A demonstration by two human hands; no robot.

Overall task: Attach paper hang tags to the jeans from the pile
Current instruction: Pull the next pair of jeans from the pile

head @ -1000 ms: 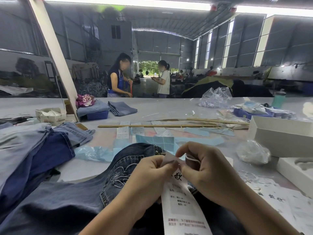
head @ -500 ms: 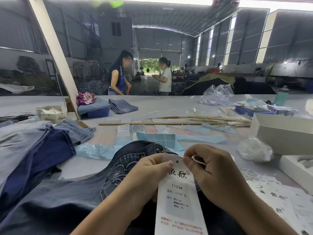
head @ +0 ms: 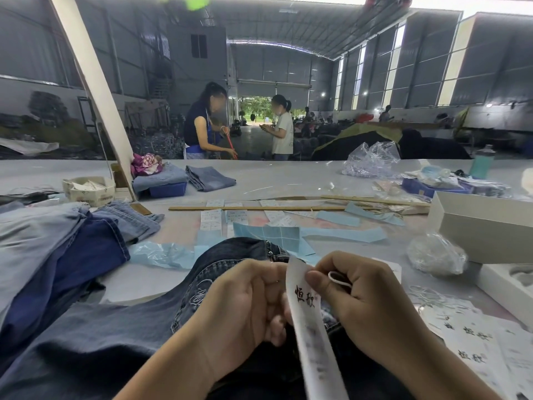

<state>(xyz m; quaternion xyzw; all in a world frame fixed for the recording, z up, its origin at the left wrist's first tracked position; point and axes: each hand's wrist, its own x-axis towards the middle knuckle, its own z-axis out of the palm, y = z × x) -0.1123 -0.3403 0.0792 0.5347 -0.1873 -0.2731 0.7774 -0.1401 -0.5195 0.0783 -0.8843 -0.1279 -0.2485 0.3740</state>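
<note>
Leftmost, a pile of folded light and dark blue denim jeans (head: 54, 249) waits on the grey surface (head: 288, 180), well apart from the work. Nearer the middle, a dark blue pair of jeans with pale embroidered stitching (head: 115, 336) lies across the front edge of the surface, its waistband toward the hands. The left hand (head: 245, 307) has its fingers curled inward, pressed against the left edge of a long white paper hang tag printed with black characters (head: 308, 313); whether it also pinches denim underneath is hard to tell, since the fingertips are hidden. The tag stands between the two hands, its long axis running from its top end down toward the person. The right hand (head: 363, 301) pinches the tag's top with the thumb, with a thin white string loop (head: 339, 280) caught in its curled fingers. The loop sits just right of the tag's top, so the right hand is nearer for threading. Farther right lie more printed white tags (head: 473, 342).
</note>
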